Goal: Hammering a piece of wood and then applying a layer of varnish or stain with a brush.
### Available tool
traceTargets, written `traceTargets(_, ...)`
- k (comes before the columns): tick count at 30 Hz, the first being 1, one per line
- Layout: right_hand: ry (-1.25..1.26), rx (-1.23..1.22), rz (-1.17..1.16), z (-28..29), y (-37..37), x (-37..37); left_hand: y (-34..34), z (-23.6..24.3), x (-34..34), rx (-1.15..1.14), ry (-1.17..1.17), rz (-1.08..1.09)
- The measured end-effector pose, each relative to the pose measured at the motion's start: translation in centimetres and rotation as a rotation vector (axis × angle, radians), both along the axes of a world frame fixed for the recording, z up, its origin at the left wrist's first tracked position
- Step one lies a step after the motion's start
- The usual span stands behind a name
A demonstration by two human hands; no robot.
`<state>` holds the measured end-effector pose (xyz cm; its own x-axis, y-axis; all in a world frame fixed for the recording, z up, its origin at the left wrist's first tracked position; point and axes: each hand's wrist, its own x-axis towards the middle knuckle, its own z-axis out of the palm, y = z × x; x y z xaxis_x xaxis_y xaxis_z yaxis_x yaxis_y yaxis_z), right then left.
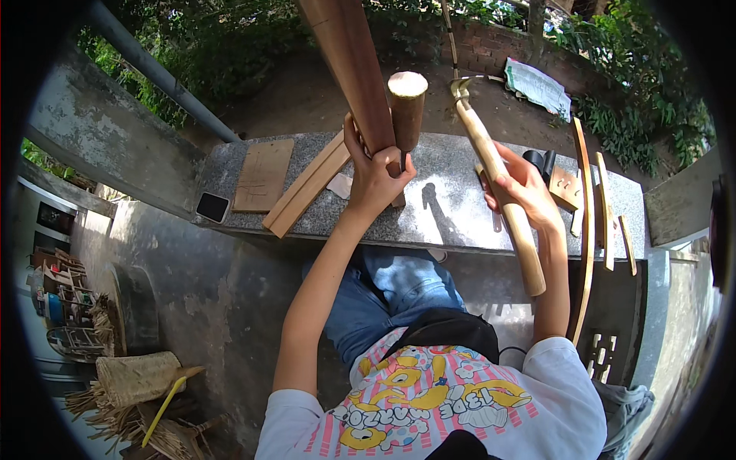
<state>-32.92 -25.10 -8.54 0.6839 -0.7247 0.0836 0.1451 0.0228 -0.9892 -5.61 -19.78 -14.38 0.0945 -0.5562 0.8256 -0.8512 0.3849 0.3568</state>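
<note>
My left hand is closed around the lower part of a dark brown wooden plank, which stands tall and tilts away to the upper left. Beside it, the same thumb and fingers pinch the narrow dark shank of what looks like a chisel, upright with a thick round wooden handle and a pale top. The fingers hide its lower tip. My right hand grips a hammer midway along its long pale wooden handle. Its curved metal head points away from me, apart from the chisel.
Under my hands is a speckled stone bench. A phone, a square board and a grooved wooden length lie left. To the right are a wooden block with holes and long wooden strips.
</note>
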Motion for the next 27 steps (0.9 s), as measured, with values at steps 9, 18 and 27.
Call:
traceTargets(9,0.113,-0.436,-0.239,12.9,5.6,-0.4,-0.1,1.6,-0.4,-0.059,0.013,-0.112)
traceTargets(18,0.451,-0.348,-0.054,14.9,5.5,0.6,-0.6,0.7,-0.1,-0.061,-0.011,-0.061)
traceTargets(27,0.301,-0.478,-0.151,15.7,5.1,1.2,-1.0,0.2,0.3,0.019,0.000,-0.106)
